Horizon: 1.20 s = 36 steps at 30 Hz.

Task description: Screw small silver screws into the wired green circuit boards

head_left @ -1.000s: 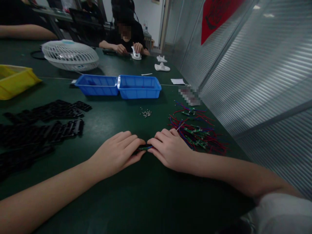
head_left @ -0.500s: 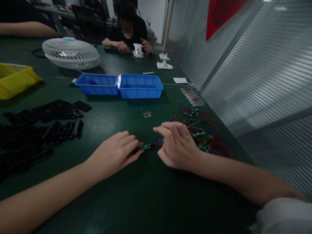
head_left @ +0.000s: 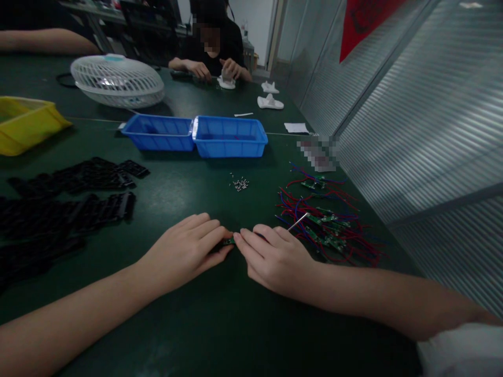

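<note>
A: Head view: where's the green circuit board (head_left: 228, 241)?

B: Just below the frame's centre; the left hand (head_left: 188, 243) pinches it between thumb and fingers.

A: And the right hand (head_left: 275, 256)?

B: Fingers bunched together against its right side; I can't tell what the tips grip.

A: How will it handle?

B: Light and stiff, I'd guess, with delicate parts. Take the bare edges.

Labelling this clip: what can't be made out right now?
Board, head view: partly behind left hand and right hand.
Rod, head view: near end behind right hand.
Yellow bin, head view: cut off by left edge.
Metal bits, head view: too small to count.
</note>
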Available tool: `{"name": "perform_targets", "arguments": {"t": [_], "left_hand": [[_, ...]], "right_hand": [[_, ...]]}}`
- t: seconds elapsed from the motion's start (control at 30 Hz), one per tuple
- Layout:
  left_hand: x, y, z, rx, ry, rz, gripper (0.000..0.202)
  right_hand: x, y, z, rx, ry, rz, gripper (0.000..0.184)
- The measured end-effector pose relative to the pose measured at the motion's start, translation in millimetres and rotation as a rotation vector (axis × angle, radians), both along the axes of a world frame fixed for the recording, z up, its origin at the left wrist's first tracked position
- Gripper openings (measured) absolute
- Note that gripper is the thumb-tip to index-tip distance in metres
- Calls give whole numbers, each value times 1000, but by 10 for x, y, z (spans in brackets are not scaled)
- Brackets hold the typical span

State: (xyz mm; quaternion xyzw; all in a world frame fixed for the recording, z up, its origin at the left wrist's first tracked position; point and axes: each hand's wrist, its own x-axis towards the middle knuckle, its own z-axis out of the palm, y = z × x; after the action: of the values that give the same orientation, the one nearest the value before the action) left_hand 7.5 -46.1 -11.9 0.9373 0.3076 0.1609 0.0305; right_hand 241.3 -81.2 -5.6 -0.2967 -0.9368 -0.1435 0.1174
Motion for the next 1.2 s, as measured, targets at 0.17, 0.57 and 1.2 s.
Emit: {"name": "perform_targets", "arguments": {"t": [0.17, 0.57, 1.2], "left_hand": [[2, -6, 20, -98, -33, 13, 11], [62, -2, 19, -364, -128, 125, 4], [200, 585, 47, -475, -189, 341, 24]], "right_hand": [[-14, -12, -18, 25, 7, 4, 40], [-7, -73, -23, -31, 75, -38, 42], [-12, -44, -47, -116, 84, 0, 47]]}}
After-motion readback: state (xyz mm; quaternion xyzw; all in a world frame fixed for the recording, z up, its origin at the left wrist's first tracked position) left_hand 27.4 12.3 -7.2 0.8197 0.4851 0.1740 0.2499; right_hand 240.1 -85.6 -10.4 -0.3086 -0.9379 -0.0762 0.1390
